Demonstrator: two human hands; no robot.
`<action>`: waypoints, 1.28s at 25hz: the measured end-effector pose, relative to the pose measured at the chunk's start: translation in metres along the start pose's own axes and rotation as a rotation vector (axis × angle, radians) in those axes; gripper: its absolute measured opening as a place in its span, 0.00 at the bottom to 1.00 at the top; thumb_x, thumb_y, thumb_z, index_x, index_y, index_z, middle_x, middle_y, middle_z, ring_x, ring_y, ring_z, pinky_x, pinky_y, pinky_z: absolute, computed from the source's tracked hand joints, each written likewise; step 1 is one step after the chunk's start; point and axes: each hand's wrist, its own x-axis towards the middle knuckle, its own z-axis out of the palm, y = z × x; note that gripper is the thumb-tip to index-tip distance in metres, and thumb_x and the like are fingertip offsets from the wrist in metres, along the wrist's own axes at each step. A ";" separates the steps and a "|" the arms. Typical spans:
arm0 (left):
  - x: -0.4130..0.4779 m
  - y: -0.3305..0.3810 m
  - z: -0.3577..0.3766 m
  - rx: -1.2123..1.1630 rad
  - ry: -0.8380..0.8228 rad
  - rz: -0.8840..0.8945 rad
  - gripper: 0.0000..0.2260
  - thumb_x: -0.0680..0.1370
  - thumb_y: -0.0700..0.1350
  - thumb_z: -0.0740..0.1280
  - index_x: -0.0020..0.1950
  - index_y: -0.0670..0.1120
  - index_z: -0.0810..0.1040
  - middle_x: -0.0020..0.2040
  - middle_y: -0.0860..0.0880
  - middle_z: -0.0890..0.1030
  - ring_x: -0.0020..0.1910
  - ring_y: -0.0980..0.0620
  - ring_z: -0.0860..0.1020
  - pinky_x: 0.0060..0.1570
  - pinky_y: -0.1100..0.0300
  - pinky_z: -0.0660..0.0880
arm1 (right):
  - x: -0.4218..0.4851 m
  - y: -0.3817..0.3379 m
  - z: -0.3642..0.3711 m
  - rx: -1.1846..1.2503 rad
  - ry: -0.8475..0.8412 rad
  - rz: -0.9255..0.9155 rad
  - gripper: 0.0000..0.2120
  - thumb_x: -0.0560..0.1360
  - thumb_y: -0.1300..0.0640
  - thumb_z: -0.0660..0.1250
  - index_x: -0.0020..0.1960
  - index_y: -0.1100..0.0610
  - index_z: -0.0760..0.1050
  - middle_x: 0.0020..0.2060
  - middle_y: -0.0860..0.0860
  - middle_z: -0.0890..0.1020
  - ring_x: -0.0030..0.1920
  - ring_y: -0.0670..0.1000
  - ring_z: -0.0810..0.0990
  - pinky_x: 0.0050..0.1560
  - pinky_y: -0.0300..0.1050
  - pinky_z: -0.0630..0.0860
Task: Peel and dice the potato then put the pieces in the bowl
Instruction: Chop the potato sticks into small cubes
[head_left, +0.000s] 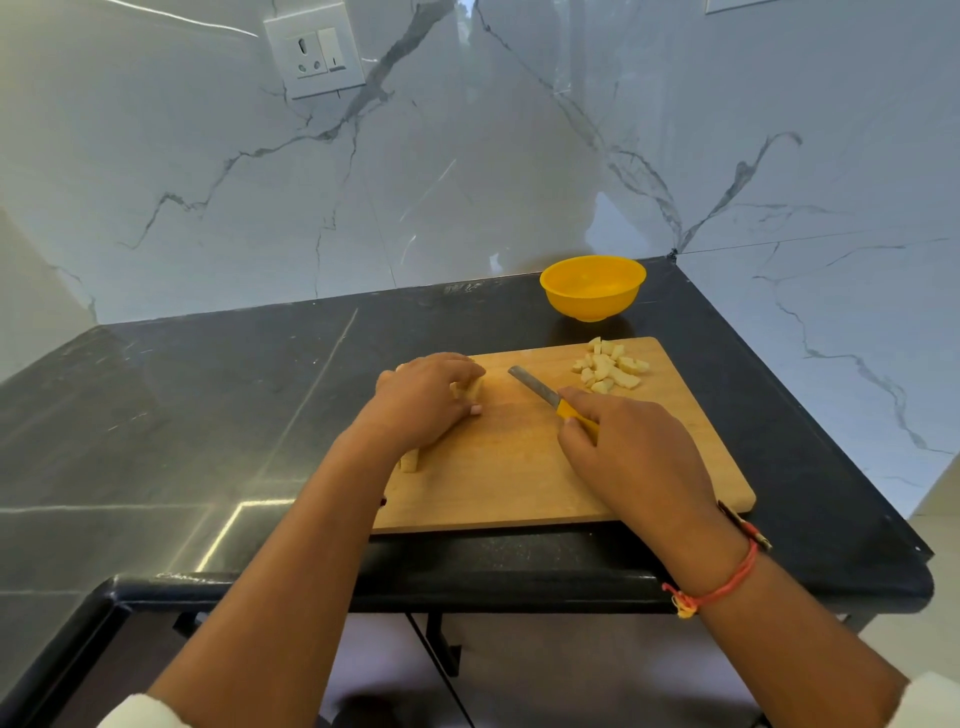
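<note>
A wooden cutting board (509, 467) lies on a dark stone surface (208, 415), seen from above past your two bare forearms. Your left hand (426, 400) curls over a pale, peeled potato chunk (470, 388) near the board's left edge, its grip clenched lightly around the piece with the fingertips tucked down. A loose potato strip (409, 461) pokes out beside that wrist. Your right hand (628, 452) has its grip closed on the yellow handle of a small knife (532, 384). The blade points up and to the left over bare board, apart from the chunk. A pile of diced pieces (610, 366) sits at the board's far right corner. Just beyond it stands a yellow bowl (592, 306) that appears to hold nothing. The dicing looks partly done. Expect the cut potato to be firm, light, wet and slippery, so it may skid under the blade. Pin it flat side down with your fingertips curled back from the cutting line. The diced bits are small and scatter easily, so gather them in a scoop rather than pinching them one by one.
</note>
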 end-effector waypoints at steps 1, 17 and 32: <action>0.001 -0.001 -0.003 -0.008 -0.030 0.009 0.21 0.80 0.52 0.67 0.73 0.59 0.69 0.73 0.54 0.71 0.71 0.46 0.69 0.70 0.43 0.65 | 0.000 0.000 0.000 -0.002 0.000 0.000 0.20 0.79 0.45 0.59 0.70 0.41 0.71 0.34 0.38 0.76 0.33 0.41 0.73 0.31 0.33 0.70; 0.015 -0.008 -0.007 -0.209 -0.050 0.075 0.19 0.77 0.50 0.72 0.67 0.54 0.75 0.64 0.52 0.76 0.58 0.55 0.74 0.55 0.63 0.72 | -0.001 -0.002 0.001 -0.041 -0.004 -0.009 0.20 0.79 0.44 0.58 0.71 0.40 0.70 0.33 0.38 0.74 0.33 0.41 0.73 0.30 0.34 0.69; 0.015 0.022 0.009 -0.225 0.162 0.119 0.14 0.77 0.43 0.70 0.61 0.58 0.80 0.54 0.58 0.83 0.55 0.56 0.78 0.68 0.47 0.70 | 0.001 0.001 0.002 -0.021 0.090 0.055 0.20 0.80 0.47 0.59 0.71 0.45 0.71 0.34 0.39 0.73 0.33 0.40 0.72 0.30 0.33 0.65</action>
